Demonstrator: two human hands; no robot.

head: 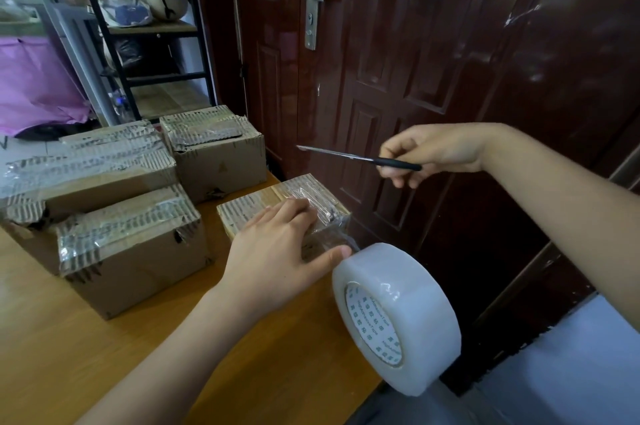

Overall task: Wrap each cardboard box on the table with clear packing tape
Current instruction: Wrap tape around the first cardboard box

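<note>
Against a dark red panelled door (398, 78), we are working at the right-hand edge of a wooden table (86, 355), where the tabletop is ending just past the small cardboard box (249, 210) and giving way to open floor.

That small box is sitting near the table's far right corner, its stripped corrugated top showing ribbed fluting, with a glossy, wrinkled band of clear tape lying across its right half. Its long axis is running from near left to far right. Our left hand (273, 251) is pressing flat on the box with fingers spread wide and straight, the thumb reaching toward the roll of clear packing tape (398, 317). The roll is hanging off the table edge, standing on its rim, its white printed core facing us and to the left; a crinkled strip of tape is running from it up to the box.

Our right hand (433, 154) is curling around black-handled scissors (360, 158), held in the air above and beyond the box, blades pointing left and appearing closed.

Farther left, three larger taped boxes (131, 251) are crowding together, their torn corrugated tops shining with tape. Behind them we are seeing a black metal shelf (145, 26) and purple fabric (34, 85).
</note>
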